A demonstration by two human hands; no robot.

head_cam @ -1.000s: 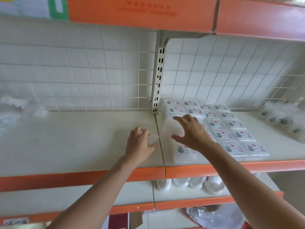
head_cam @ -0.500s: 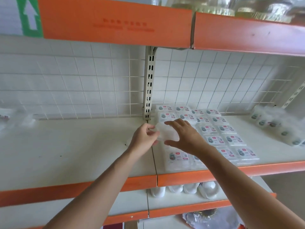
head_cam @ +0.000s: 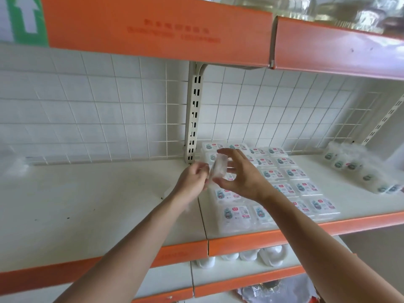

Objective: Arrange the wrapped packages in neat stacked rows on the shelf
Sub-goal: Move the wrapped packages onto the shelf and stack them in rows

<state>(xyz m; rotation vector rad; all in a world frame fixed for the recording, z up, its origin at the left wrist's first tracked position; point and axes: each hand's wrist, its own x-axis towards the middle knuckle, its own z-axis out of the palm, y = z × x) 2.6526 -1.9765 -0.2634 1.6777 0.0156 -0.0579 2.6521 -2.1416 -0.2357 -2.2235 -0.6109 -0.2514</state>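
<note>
A clear plastic-wrapped white package (head_cam: 218,168), tilted on edge, is held just above the flat rows of labelled wrapped packs (head_cam: 295,173) on the white orange-lipped metal shelf (head_cam: 98,204), the left hand (head_cam: 193,181) pinching its left edge and the right hand (head_cam: 244,178) curled round its right side.

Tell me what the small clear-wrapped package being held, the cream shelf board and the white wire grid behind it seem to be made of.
The small clear-wrapped package looks like thin glossy plastic film: see-through, with light glints. The cream shelf board is probably painted sheet metal: smooth, matte, orange-faced front edge. The white wire grid looks like coated metal wire: thin crossing rods.
</note>
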